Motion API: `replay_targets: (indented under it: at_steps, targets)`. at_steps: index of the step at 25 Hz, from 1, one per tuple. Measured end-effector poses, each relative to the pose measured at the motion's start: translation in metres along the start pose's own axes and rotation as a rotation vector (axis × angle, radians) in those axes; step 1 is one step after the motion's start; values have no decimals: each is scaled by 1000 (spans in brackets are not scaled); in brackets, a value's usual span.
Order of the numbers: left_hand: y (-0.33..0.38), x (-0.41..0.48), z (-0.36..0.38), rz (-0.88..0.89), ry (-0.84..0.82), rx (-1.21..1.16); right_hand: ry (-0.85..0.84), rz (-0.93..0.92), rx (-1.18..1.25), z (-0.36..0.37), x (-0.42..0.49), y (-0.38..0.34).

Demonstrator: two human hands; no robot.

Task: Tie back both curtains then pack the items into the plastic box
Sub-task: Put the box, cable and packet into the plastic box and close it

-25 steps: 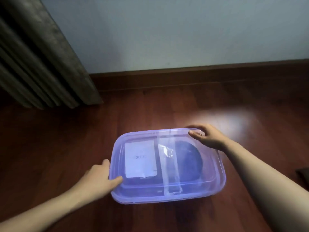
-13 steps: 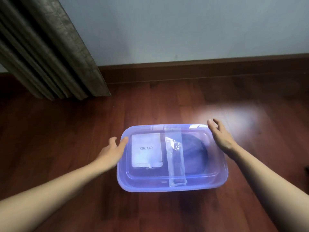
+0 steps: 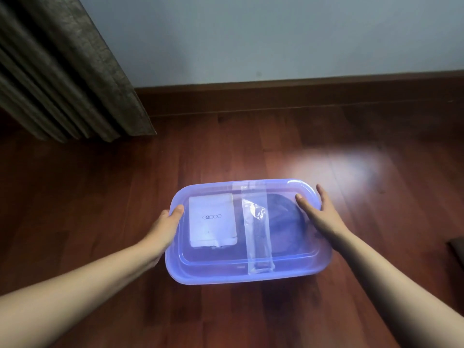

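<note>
- Left hand (image 3: 164, 228): pressed against the left end of the plastic box (image 3: 247, 275), thumb hooked over the rim onto the lid (image 3: 288, 254), the other fingers hidden down the outer wall. It grips that end of the box.
- Right hand (image 3: 320, 216): laid flat and spread on the right end of the box, thumb resting on the lid, fingers extended along and past the right rim. Nothing is clasped in it; the palm bears on the lid edge.
- Plastic box: translucent violet, rectangular with rounded corners, sitting on the wooden floor (image 3: 100, 209) between the two hands, lid seated on top.
- Contents seen through the lid: a white packet (image 3: 213, 219) printed "G2000" in the left half of the box; a clear plastic sleeve (image 3: 256, 229) running front to back across the middle of the box; a dark rounded item (image 3: 283, 222) in the right half, partly under the right hand. What that dark item is cannot be determined.
- Curtain (image 3: 65, 71): grey-brown, pleated, hanging to the floor well beyond the box's far-left corner.
- Skirting board (image 3: 301, 96): dark wood, running along the wall (image 3: 276, 33) behind the box.
- A bright patch of light lies on the floor just beyond the box's far-right corner.
</note>
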State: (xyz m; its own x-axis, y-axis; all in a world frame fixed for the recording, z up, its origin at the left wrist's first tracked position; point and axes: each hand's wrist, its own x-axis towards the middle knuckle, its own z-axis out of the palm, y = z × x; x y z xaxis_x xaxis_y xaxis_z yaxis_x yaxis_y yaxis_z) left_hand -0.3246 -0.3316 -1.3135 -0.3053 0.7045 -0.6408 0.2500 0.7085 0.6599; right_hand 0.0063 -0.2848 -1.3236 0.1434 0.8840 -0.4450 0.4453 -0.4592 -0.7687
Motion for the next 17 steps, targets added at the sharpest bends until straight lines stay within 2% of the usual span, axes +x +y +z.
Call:
replay_targets:
  at_steps: [3,6,8,11,17]
  targets:
    - [-9,-1,-6,-61,-105,-193,-58,54,79,-4,-1,-1]
    - [-25,-14,2,-57,-106,-256,-138,126,100,-7,-12,-1]
    - [-31,-18,14,-98,-5,-319,-89,184,111,-2,-17,9]
    - [-29,-20,22,-90,199,-257,60,195,71,7,-19,22]
    - [-24,-22,22,-9,312,-133,135,249,91,9,-16,20]
